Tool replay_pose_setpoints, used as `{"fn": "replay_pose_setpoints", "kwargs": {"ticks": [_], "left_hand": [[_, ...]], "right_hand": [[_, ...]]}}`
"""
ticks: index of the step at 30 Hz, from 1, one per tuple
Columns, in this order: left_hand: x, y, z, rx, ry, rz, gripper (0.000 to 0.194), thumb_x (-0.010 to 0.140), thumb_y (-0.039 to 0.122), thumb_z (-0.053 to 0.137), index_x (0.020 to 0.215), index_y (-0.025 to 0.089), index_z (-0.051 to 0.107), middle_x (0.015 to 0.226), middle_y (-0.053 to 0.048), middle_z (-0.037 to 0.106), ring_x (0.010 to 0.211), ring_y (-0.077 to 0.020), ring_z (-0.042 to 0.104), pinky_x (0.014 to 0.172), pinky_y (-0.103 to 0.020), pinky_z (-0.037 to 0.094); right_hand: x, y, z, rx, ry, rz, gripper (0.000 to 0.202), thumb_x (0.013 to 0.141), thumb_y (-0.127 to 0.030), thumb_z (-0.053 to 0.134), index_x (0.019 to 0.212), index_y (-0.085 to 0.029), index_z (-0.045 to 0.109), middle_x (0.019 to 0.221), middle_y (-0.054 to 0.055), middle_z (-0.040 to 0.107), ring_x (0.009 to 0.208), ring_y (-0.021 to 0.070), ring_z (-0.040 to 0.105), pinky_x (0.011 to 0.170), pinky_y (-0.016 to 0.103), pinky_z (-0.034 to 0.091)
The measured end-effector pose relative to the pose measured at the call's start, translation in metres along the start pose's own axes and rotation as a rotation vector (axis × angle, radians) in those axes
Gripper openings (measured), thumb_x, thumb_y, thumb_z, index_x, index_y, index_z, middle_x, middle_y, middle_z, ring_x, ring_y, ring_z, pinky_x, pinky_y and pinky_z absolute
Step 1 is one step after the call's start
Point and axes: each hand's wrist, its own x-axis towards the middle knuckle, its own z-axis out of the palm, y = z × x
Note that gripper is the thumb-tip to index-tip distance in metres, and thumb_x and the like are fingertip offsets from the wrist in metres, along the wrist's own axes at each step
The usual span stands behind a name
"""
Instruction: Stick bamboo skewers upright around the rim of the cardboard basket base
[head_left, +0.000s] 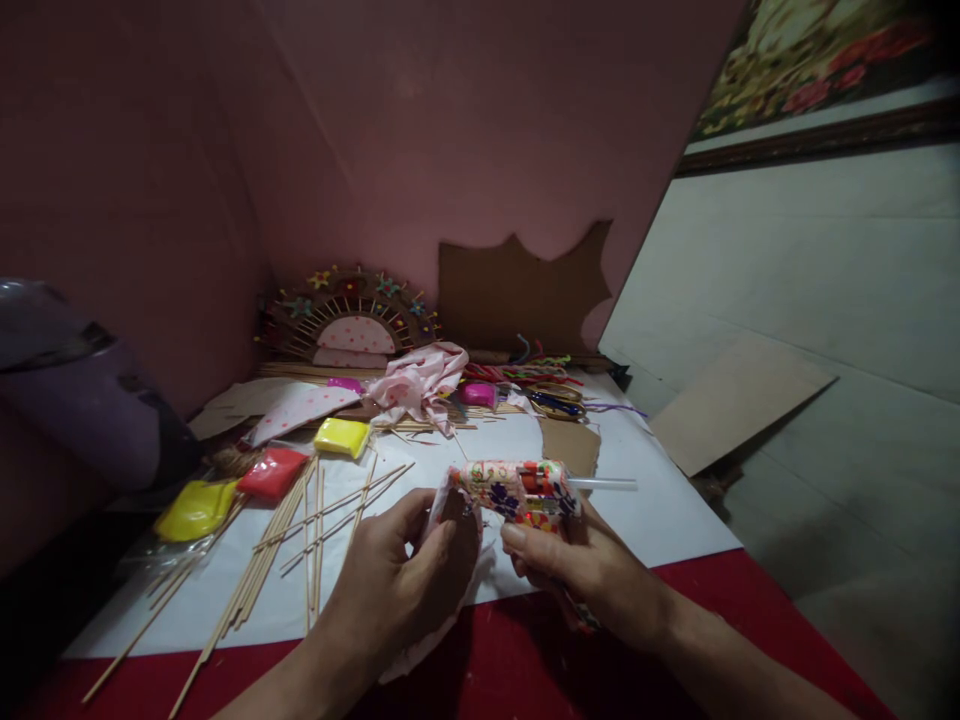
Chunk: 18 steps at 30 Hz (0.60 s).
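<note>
My right hand (592,560) is wrapped round the handle of a hot glue gun (517,488) covered in flower-patterned material. A clear glue stick (604,484) sticks out of its back end. The gun's nozzle points left, at the upper edge of a cardboard piece (454,545) with pale pink fabric along its rim. My left hand (397,560) grips that cardboard piece between thumb and fingers. Whether the nozzle touches the fabric, I cannot tell.
Thin wooden sticks (259,560) lie on the white sheet (652,525) to the left, near yellow (341,436) and red (274,472) clay packets. Behind are crumpled pink fabric (424,380), a decorated half-round fan shape (352,320), scissors (559,402) and a jagged cardboard piece (517,295).
</note>
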Motion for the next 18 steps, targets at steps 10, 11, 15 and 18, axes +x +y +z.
{"fn": "replay_pose_setpoints", "kwargs": {"ticks": [10, 11, 15, 18], "left_hand": [[-0.0005, 0.0019, 0.0001, -0.023, 0.034, 0.019, 0.021, 0.077, 0.026, 0.053, 0.091, 0.019, 0.065, 0.079, -0.003, 0.071, 0.067, -0.0170, 0.060, 0.056, -0.025, 0.045], [-0.0004, 0.0015, 0.0001, -0.026, 0.033, 0.020, 0.021, 0.077, 0.026, 0.053, 0.092, 0.019, 0.065, 0.079, -0.003, 0.071, 0.067, -0.0171, 0.061, 0.056, -0.025, 0.046], [-0.0002, -0.0017, 0.0009, -0.036, 0.019, 0.001, 0.023, 0.078, 0.028, 0.051, 0.096, 0.019, 0.064, 0.084, -0.005, 0.071, 0.073, -0.0185, 0.062, 0.059, -0.026, 0.047], [0.0004, -0.0018, 0.0024, -0.071, -0.002, -0.026, 0.025, 0.079, 0.030, 0.050, 0.098, 0.018, 0.062, 0.088, -0.007, 0.071, 0.076, -0.0198, 0.062, 0.061, -0.028, 0.047]], "right_hand": [[-0.0007, -0.0023, 0.0020, 0.003, 0.007, 0.004, 0.028, 0.081, -0.040, 0.050, 0.067, -0.016, 0.045, 0.060, -0.003, 0.042, 0.057, 0.0089, 0.039, 0.051, 0.022, 0.032], [-0.0009, -0.0025, 0.0020, 0.001, 0.008, 0.004, 0.028, 0.082, -0.040, 0.050, 0.067, -0.016, 0.045, 0.060, -0.003, 0.042, 0.056, 0.0088, 0.038, 0.051, 0.022, 0.031], [-0.0017, -0.0028, 0.0014, -0.009, -0.006, -0.005, 0.029, 0.082, -0.039, 0.049, 0.065, -0.016, 0.044, 0.059, -0.003, 0.042, 0.055, 0.0085, 0.038, 0.050, 0.021, 0.031], [-0.0018, -0.0031, 0.0009, -0.008, -0.010, -0.004, 0.028, 0.082, -0.038, 0.050, 0.065, -0.016, 0.045, 0.059, -0.003, 0.042, 0.054, 0.0083, 0.038, 0.049, 0.021, 0.030]]}}
